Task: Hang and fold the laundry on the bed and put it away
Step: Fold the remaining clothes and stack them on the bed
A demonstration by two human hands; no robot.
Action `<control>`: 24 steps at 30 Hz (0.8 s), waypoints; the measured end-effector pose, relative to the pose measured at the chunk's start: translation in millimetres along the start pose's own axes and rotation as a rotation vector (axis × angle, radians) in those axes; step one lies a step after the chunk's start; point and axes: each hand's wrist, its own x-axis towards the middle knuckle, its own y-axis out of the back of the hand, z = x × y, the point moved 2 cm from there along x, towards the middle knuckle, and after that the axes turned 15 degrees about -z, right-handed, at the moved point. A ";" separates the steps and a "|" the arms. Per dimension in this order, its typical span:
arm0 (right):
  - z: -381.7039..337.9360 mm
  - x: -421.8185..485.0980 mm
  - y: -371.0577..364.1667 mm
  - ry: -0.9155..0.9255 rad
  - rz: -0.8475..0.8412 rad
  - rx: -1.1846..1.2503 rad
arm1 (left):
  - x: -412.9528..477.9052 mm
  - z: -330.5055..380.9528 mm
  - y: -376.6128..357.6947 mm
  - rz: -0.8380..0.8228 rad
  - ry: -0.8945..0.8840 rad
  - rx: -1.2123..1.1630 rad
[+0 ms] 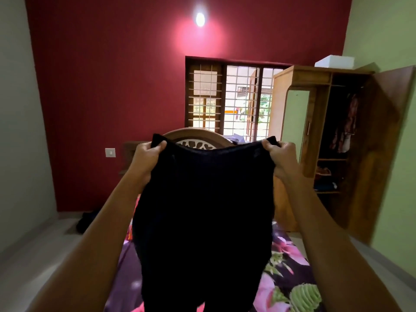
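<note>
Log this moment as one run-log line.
left hand: grips top corner of black garment | right hand: grips other top corner | garment: hanging spread above bed | wardrobe: open

A single wide-angle view, worn on the person's head, looks forward along the bed [290, 266] toward its headboard [195, 135], facing the red wall [112, 86] and the barred window [234, 97]. It tilts only slightly down (the wall lamp [200, 19] sits near the top edge). Both forearms enter from the bottom corners. The left hand [147, 158] and right hand [281, 158] hold a black garment [202, 210] close to the lens, filling the centre. The open wardrobe [337, 131] bows at the right.
</note>
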 end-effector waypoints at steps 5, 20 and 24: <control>-23.4 -26.1 -71.4 0.165 -0.309 0.004 | 6.1 16.4 -53.4 -0.144 -0.098 -0.004; 30.0 -15.3 -80.5 0.007 -0.723 0.167 | -22.6 -1.2 -0.2 -0.143 -0.068 -0.213; 51.7 -26.2 -116.5 -0.137 -1.027 0.459 | -44.2 13.8 19.8 -0.219 -0.157 -0.135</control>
